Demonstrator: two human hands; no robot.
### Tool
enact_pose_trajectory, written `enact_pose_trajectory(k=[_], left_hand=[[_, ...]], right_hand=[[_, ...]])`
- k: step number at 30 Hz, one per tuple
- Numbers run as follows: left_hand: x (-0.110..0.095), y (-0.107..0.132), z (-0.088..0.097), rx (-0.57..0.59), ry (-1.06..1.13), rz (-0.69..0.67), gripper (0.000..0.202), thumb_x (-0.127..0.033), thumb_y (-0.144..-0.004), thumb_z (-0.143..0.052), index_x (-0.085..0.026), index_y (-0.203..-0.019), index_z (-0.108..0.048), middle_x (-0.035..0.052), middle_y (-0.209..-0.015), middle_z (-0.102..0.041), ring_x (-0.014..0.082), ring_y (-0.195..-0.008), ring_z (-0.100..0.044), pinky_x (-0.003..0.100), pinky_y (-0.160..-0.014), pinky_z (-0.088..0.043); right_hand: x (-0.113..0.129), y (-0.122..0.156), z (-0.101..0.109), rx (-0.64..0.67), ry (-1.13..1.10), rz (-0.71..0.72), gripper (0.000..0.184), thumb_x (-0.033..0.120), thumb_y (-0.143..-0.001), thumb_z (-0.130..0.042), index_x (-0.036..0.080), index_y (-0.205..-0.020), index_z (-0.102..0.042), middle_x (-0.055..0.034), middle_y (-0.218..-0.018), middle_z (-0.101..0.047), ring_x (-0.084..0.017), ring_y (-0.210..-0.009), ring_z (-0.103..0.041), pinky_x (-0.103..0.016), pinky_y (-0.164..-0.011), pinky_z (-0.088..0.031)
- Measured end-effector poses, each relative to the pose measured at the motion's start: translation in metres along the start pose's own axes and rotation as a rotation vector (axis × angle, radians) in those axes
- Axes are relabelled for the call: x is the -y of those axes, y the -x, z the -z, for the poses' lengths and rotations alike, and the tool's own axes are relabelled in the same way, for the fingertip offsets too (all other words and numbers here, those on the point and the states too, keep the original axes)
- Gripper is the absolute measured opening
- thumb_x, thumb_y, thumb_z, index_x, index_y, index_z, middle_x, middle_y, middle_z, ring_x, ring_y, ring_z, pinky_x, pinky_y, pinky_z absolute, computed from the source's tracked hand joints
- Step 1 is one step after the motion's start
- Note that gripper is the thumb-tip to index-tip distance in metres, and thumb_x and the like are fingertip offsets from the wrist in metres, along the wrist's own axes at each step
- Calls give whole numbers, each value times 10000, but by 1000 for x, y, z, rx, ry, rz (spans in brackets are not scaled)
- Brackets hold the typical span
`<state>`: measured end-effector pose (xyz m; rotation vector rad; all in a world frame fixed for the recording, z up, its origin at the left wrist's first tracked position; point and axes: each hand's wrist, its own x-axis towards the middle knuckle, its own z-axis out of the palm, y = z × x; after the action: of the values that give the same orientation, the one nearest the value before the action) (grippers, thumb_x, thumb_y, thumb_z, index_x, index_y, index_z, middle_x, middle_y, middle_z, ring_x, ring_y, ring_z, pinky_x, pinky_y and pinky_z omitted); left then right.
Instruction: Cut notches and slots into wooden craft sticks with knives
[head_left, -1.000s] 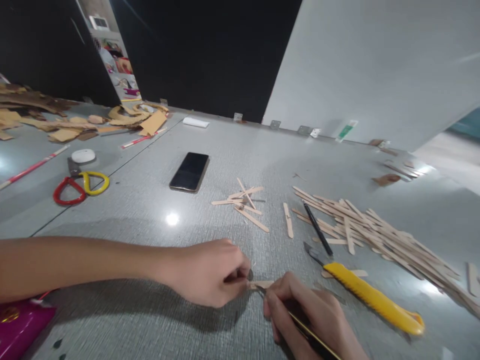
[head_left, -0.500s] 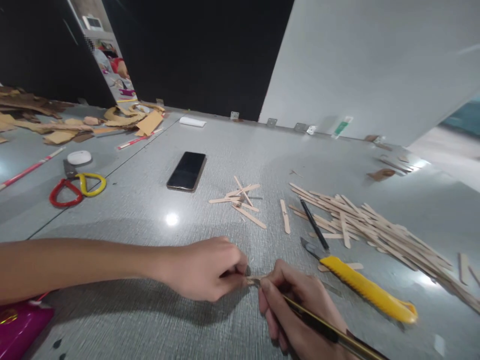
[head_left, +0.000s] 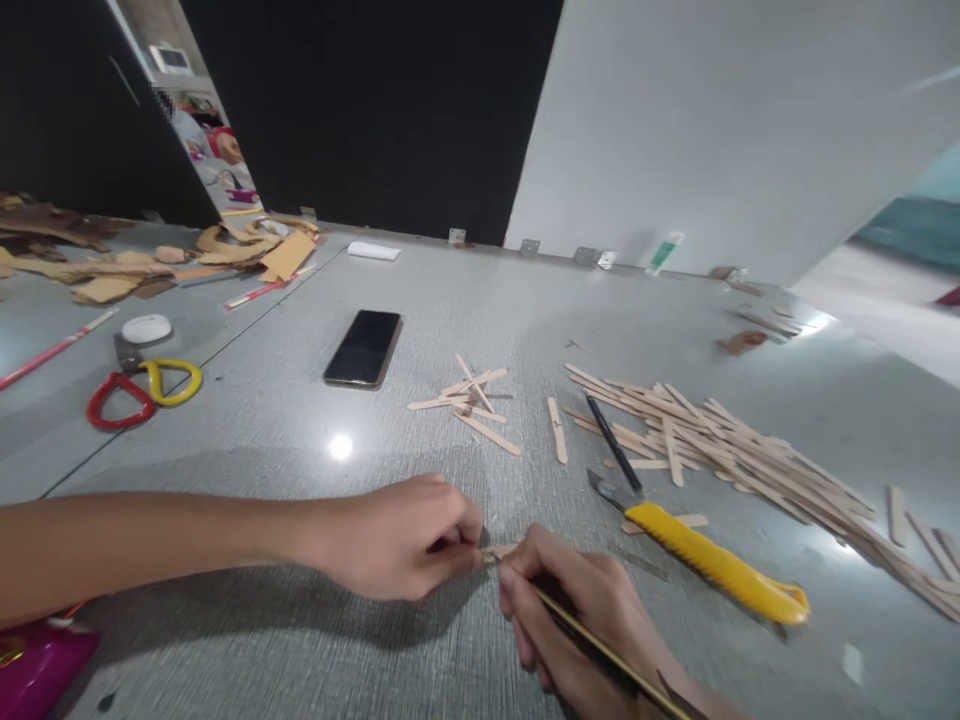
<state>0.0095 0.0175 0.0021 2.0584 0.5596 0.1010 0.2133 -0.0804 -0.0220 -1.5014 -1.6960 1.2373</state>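
My left hand (head_left: 409, 540) is closed in a pinch on one end of a small wooden craft stick (head_left: 501, 551), just above the grey table. Gripped like a pen in my right hand (head_left: 581, 600) is a slim gold-and-black tool (head_left: 611, 658). Its tip meets the stick close to my left fingertips; whether it is a pen or a blade I cannot make out. Part of the stick is hidden by my right fingers. Right of my hands lie a yellow utility knife (head_left: 712, 560) and a black pen (head_left: 613, 440).
A pile of craft sticks (head_left: 750, 450) spreads at the right, with a smaller heap (head_left: 472, 395) ahead. A phone (head_left: 364, 348), red-and-yellow scissors (head_left: 142, 390) and a white mouse-like object (head_left: 147, 329) lie left. Cardboard scraps (head_left: 247, 245) sit far left; a purple packet (head_left: 45, 660) lies beneath my left forearm.
The whole view has shifted slightly, moving things left in the picture. Both hands keep their grip, and the tool's tip stays against the stick.
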Motion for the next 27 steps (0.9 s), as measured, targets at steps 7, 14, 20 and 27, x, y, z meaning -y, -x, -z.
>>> enact_pose_trajectory(k=[7, 14, 20, 27], left_hand=[[1, -3, 1, -11, -13, -13, 337, -200, -955, -596, -183, -648, -456, -89, -495, -402, 60, -444, -319, 202, -453, -242], [1, -2, 3, 9, -12, -10, 323, -175, -935, -597, -193, -662, -424, -88, -508, -388, 63, -460, -320, 182, -441, -251], [0, -3, 2, 13, -3, 1, 352, -210, -960, -591, -184, -650, -428, -88, -498, -392, 52, -455, -315, 184, -440, -239], [0, -2, 2, 6, -19, -13, 343, -194, -966, -568, -185, -656, -422, -89, -495, -384, 51, -452, -317, 180, -441, -238]], right_hand=[[2, 2, 1, -78, -144, -90, 473, 611, -1062, -461, 232, -784, -521, 44, -497, -572, -98, -410, -501, -198, -436, -417], [-4, 6, -2, -125, -72, -28, 463, 592, -1060, -462, 236, -768, -514, 41, -511, -567, -100, -424, -505, -211, -455, -407], [0, 2, -1, -80, -7, -33, 434, 534, -1077, -451, 234, -774, -534, 28, -493, -607, -91, -404, -486, -205, -433, -383], [-1, 2, -2, -89, 2, -60, 405, 510, -1067, -468, 240, -772, -534, 35, -503, -602, -88, -404, -486, -201, -426, -389]])
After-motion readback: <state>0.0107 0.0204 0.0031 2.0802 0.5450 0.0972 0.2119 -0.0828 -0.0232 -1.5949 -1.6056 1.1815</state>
